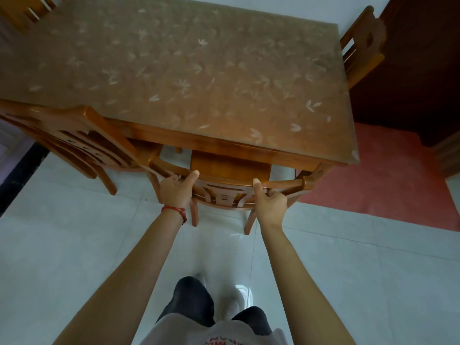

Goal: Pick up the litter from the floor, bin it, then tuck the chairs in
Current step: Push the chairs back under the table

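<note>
I'm gripping the curved top rail of the wooden chair (230, 188) with both hands, set apart along it: left hand (175, 191) near the rail's left end, right hand (270, 202) toward its right, fingers curled under and thumbs lying along the top. The chair is sitting at the near long edge of the dining table (224, 143), its seat already partly under the tabletop, so I'm judging this as the tuck-in step, nearly done.

Risks from here: my thumbs are lying on top of the rail, close to the table edge, so pushing too far could be pinching them against it. The rail's left end is sitting just beside the neighbouring chair (74, 138), which is angled rather than square to the table, so a crooked push could be knocking the two backs together. The legs could be skidding or scraping on the glossy floor.

Surface and room: the table is carrying a translucent leaf-patterned cover (174, 70). The floor (74, 245) is pale shiny tile, no litter showing in view. A red mat (388, 175) is lying to the right, a dark wooden door (423, 70) beyond it, another chair (361, 46) at the far right end, and a fourth chair (29, 8) at the top left corner.
</note>
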